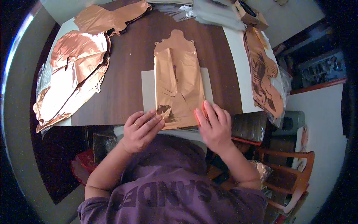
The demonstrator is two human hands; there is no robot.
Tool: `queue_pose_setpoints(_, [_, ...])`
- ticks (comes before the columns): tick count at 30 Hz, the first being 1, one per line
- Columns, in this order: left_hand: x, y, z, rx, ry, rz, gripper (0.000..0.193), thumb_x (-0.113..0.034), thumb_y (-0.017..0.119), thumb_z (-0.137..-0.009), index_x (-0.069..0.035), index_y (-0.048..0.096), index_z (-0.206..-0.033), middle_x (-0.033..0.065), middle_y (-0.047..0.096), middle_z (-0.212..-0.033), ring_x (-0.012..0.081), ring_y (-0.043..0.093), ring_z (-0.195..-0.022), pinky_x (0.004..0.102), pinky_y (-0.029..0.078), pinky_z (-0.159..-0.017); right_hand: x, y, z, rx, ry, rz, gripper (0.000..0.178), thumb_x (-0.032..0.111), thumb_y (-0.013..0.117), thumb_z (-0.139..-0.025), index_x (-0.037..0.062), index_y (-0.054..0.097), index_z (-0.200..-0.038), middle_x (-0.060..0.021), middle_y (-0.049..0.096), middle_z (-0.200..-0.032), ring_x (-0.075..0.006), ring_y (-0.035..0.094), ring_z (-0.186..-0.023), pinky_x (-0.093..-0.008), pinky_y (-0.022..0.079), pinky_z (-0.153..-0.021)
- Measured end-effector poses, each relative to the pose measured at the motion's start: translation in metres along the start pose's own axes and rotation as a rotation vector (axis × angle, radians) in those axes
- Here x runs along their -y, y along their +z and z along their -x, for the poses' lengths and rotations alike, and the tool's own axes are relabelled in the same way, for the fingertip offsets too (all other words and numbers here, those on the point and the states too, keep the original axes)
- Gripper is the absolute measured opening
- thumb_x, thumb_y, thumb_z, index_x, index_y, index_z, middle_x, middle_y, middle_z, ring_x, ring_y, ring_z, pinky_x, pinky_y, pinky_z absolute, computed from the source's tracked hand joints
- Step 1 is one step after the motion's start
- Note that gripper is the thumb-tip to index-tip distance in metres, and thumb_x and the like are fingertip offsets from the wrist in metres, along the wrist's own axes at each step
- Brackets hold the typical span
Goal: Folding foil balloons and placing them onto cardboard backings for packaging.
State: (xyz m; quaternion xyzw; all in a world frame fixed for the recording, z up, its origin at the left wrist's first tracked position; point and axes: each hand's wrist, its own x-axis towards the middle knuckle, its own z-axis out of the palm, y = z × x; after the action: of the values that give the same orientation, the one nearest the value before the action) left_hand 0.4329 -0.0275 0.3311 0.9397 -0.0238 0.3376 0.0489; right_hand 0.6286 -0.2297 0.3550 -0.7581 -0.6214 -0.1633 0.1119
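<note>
Straight in front of me lies a rose-gold foil balloon [182, 86], flat and folded into a long strip with creases. Its far end narrows to a rounded tab, with small eyelets at the sides. Beneath it is a pale card sheet [149, 89], showing on both sides. My left hand [141, 128], with a ring on one finger, is closed on the near left corner of the foil. At the near right edge my right hand [214, 123] holds the foil between thumb and fingers. Its thumb and index fingertip look orange-red; I cannot tell why.
More foil balloons lie in a stack at the left [80, 63], at the far left [110, 18] and along the right edge [263, 74]. Clear plastic bags [216, 13] and an open cardboard box [251, 15] sit at the back right. A wooden chair [298, 175] stands at my right.
</note>
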Motion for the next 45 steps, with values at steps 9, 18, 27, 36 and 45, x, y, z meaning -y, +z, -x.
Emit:
queue_pose_setpoints(9, [0.001,0.000,-0.001,-0.024,0.018,0.008,0.025,-0.015,0.063,-0.078,-0.011,0.071,-0.102,0.0053,0.068,-0.107,0.0232,0.063,-0.107,0.0376,0.049,-0.087,0.041,0.018,-0.023,-0.062,-0.139,-0.099,0.037,0.016,0.054,-0.090,0.0030,0.061,-0.124,-0.0149,0.056,-0.133,-0.0308,0.050,-0.125,-0.0442,0.041,-0.103])
queue_pose_setpoints(18, [0.008,-0.007,-0.005,-0.027,0.027,0.016,0.025,-0.015,0.064,-0.076,-0.011,0.071,-0.100,0.0041,0.068,-0.105,0.0209,0.064,-0.103,0.0394,0.049,-0.088,0.000,0.004,-0.006,-0.069,-0.158,-0.044,0.032,0.012,0.056,-0.090,-0.0020,0.062,-0.118,-0.0190,0.060,-0.126,-0.0336,0.058,-0.117,-0.0439,0.048,-0.099])
queue_pose_setpoints(27, [0.074,-0.123,-0.146,-0.187,0.360,-0.292,0.027,-0.013,0.067,-0.067,-0.008,0.072,-0.093,0.0038,0.068,-0.095,0.0209,0.066,-0.094,0.0439,0.049,-0.090,-0.034,-0.091,-0.121,-0.384,-0.312,0.131,0.034,0.012,0.056,-0.085,-0.0027,0.064,-0.114,-0.0184,0.067,-0.111,-0.0299,0.067,-0.097,-0.0394,0.054,-0.084])
queue_pose_setpoints(36, [0.078,-0.053,-0.071,0.182,0.359,-0.038,0.034,-0.017,0.061,-0.075,-0.006,0.068,-0.106,0.0083,0.062,-0.112,0.0265,0.059,-0.112,0.0502,0.045,-0.100,-0.028,-0.002,-0.074,-0.158,-0.352,0.069,0.036,0.013,0.057,-0.084,-0.0027,0.062,-0.116,-0.0191,0.065,-0.113,-0.0324,0.064,-0.100,-0.0422,0.053,-0.088])
queue_pose_setpoints(45, [0.069,-0.021,-0.047,0.341,0.287,0.117,0.039,-0.016,0.057,-0.076,-0.003,0.065,-0.111,0.0132,0.061,-0.116,0.0302,0.059,-0.114,0.0469,0.047,-0.099,0.002,-0.011,-0.049,0.119,-0.118,0.106,0.045,0.017,0.051,-0.089,-0.0008,0.051,-0.130,-0.0216,0.051,-0.133,-0.0362,0.048,-0.125,-0.0526,0.034,-0.108])
